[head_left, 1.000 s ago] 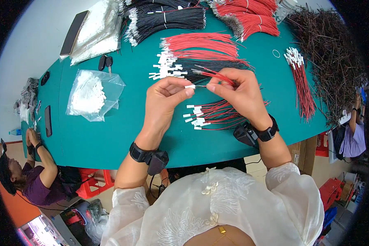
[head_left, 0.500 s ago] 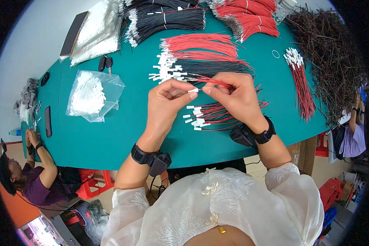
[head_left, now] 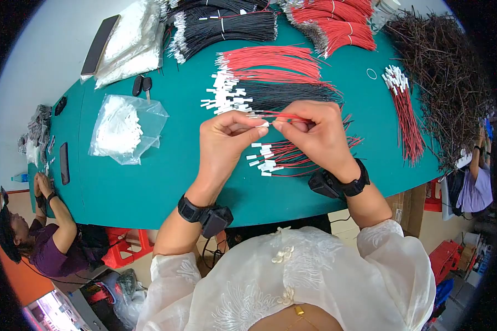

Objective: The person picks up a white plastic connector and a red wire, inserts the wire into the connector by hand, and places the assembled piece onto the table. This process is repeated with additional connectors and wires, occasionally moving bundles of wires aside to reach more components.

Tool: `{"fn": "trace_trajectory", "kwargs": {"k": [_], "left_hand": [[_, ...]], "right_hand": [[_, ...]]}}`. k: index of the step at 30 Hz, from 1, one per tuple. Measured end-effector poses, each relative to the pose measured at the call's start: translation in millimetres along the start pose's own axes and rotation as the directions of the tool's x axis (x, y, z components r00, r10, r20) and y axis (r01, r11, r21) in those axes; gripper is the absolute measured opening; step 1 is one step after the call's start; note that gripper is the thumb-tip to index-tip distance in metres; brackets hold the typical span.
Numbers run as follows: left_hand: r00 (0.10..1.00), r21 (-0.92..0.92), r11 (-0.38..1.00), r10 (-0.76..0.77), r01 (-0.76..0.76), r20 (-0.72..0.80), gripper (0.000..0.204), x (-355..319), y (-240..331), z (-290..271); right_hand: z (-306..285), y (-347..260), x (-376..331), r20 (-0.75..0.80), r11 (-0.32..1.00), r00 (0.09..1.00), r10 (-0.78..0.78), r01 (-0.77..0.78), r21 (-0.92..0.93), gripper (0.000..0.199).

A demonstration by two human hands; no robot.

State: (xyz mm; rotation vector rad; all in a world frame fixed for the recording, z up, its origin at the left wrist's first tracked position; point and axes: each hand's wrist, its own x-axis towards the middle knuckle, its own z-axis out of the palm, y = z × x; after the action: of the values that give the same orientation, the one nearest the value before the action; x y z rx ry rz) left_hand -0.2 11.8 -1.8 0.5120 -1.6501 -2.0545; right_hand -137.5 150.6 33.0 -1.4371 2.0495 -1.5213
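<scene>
Between thumb and forefinger, my left hand [head_left: 225, 144] pinches a small white connector housing [head_left: 264, 124]. Close beside it, my right hand [head_left: 316, 134] is closed on red wires [head_left: 281, 115], with one wire end at the housing. Whether that end sits inside the housing is too small to tell. Beyond my hands lie rows of red wires [head_left: 273, 58] and black wires [head_left: 287, 92] with white connectors at their left ends. Under my right hand rests a pile of finished-looking red wires with white connectors [head_left: 268, 160].
A clear bag of white connectors [head_left: 116, 132] lies left, near keys [head_left: 143, 85]. Bundled black wires [head_left: 226, 27] and red wires [head_left: 342, 33] are at the back. A tied red bundle [head_left: 404, 116] and a dark tangled heap [head_left: 442, 77] lie right. Another person [head_left: 49, 237] sits left.
The white housing in my left fingertips has tilted and shows less. My right fingers have come slightly closer to it, and the red wires in them have shifted left.
</scene>
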Motion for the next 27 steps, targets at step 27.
{"fn": "trace_trajectory", "kwargs": {"k": [27], "left_hand": [[0.999,-0.005,1.000,-0.026,0.026,0.035,0.014,4,6,0]], "right_hand": [[-15,7,6,0.203,0.998,0.977,0.067,-0.066,-0.009,0.011]]}}
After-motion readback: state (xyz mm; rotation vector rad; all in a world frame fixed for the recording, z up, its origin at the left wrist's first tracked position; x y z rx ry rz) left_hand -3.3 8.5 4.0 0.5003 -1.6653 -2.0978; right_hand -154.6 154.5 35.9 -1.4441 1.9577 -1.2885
